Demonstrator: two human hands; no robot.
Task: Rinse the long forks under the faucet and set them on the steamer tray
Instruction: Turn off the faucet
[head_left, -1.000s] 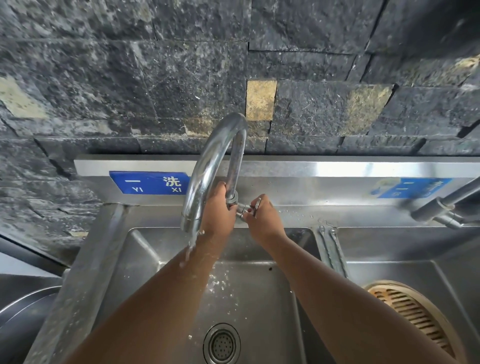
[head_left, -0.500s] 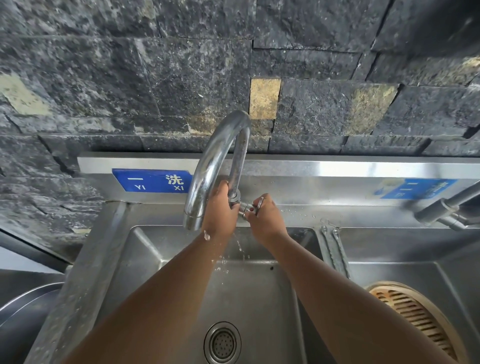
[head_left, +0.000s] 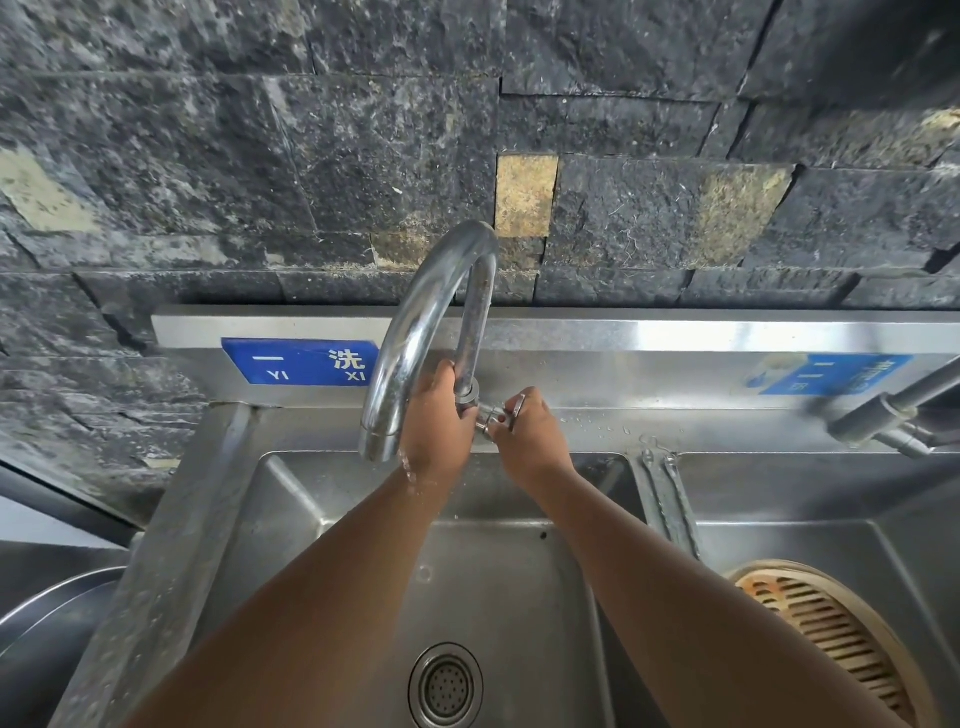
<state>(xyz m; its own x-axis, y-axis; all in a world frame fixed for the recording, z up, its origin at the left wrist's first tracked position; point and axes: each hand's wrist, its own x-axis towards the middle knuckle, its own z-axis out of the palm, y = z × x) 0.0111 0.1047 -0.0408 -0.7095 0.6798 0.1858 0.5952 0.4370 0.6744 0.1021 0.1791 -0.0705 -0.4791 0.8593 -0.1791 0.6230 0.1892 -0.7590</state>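
Note:
Two long metal forks (head_left: 680, 499) lie side by side on the steel divider between the two sink basins. The round bamboo steamer tray (head_left: 821, 623) sits in the right basin at the lower right, with nothing on its visible slats. My left hand (head_left: 436, 431) grips the base of the curved faucet (head_left: 415, 332) pipe. My right hand (head_left: 530, 441) pinches the small tap handle (head_left: 511, 410) just right of the pipe. No stream comes from the spout; a few drops cling to my left wrist.
The left basin (head_left: 291, 519) lies under my arms, with its drain (head_left: 445, 686) near the bottom. A second faucet (head_left: 893, 410) juts in from the right. A metal bowl rim (head_left: 52, 613) shows at the far left. A dark stone wall stands behind.
Water ran from the spout a second ago, thinned to drops, and has now stopped. Both hands stay on the faucet and its handle; the view has shifted slightly.

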